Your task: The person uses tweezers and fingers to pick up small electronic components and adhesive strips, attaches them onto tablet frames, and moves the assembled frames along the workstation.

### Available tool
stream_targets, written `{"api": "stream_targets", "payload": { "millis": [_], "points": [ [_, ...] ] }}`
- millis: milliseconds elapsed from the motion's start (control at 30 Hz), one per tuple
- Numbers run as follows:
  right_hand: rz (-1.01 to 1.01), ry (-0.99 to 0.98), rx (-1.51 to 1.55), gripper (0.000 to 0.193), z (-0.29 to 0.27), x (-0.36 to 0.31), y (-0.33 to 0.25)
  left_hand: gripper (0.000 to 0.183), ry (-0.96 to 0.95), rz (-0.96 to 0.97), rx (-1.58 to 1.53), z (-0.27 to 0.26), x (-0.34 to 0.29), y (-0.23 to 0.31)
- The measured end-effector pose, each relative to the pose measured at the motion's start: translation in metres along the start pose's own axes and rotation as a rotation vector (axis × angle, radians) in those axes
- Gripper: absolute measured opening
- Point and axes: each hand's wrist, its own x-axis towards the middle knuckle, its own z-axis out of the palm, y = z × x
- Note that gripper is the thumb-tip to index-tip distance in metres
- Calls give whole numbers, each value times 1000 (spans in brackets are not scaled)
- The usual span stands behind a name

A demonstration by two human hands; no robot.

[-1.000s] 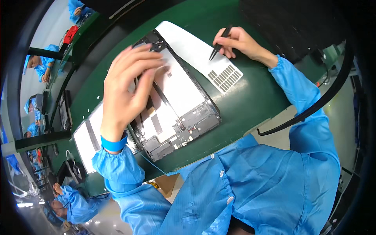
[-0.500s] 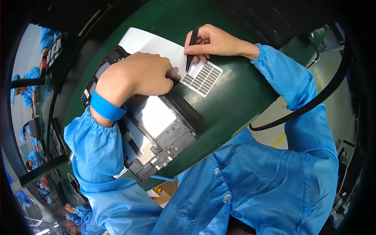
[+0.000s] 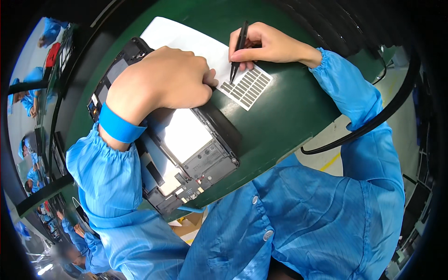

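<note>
My right hand [image 3: 254, 44] grips black tweezers [image 3: 240, 49] in a pencil-like hold. Their tips point down at the near left part of a grid of small dark grey labels [image 3: 247, 88] on a white sheet [image 3: 182, 39]. My left hand [image 3: 170, 79], with a blue band round its wrist, is bent over an opened black laptop chassis [image 3: 212, 161]. Its fingers are curled, with thumb and forefinger close to the sheet's edge beside the labels. Whatever lies between them is hidden. A bright silvery panel [image 3: 184, 135] shows inside the chassis below this hand.
The green work surface [image 3: 275, 126] ends in a front edge close to my body. A thick black cable [image 3: 364, 133] arcs past my right sleeve. A coiled blue cord [image 3: 190, 209] hangs near the chassis's lower corner. Other people in blue work at the far left.
My right hand and the tweezers have drawn slightly away from my left hand, and the tips now look spread apart. My left hand stays curled over the chassis. The whole view has shifted a little.
</note>
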Motion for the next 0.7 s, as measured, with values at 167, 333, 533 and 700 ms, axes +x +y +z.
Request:
{"api": "stream_targets", "payload": {
  "millis": [167,333,533,700],
  "points": [
    [19,48,4,15,3,-5,5,41,46,27,-31,5,2,1],
    [68,130,66,17,9,-2,2,40,66,-1,4,4,-3,4],
    [56,100,9,17,9,-3,-4,40,52,31,-29,0,3,2],
    [-2,101,148,20,6,4,-6,39,57,38,-33,0,-3,-5]
  ]
}}
